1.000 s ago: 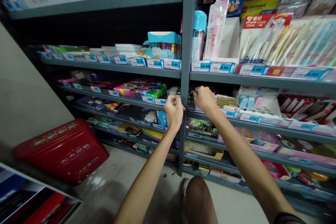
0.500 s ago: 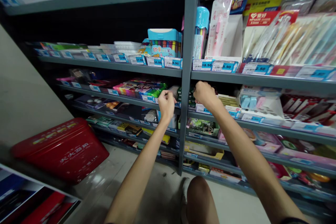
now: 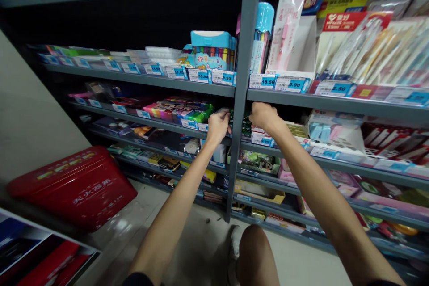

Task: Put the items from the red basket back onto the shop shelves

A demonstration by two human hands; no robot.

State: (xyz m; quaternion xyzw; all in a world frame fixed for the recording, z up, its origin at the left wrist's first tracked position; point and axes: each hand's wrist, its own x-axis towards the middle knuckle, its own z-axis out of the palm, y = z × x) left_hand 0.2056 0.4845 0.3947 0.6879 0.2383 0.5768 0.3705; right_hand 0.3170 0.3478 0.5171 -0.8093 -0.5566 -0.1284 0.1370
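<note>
At eight o'clock of the view stands a glossy red box with rounded corners and white writing (image 3: 89,192). Further right, toward ten o'clock from the left hand, lie flat, shiny packs in pink, yellow and green (image 3: 179,110). The left hand (image 3: 218,126) is at the centre, its thumb and forefinger bent near each other; whether they pinch something, I cannot tell. At its three o'clock rises a straight, smooth grey shelf post (image 3: 238,118). Just right of this post are small dark green boxes with pale print (image 3: 247,126), at nine o'clock from the right hand (image 3: 266,116). This hand is curled beside them, fingertips hidden, so I cannot tell its grip. Toward three o'clock follows a white open box (image 3: 349,136) with blue and pink blocks (image 3: 321,132).
</note>
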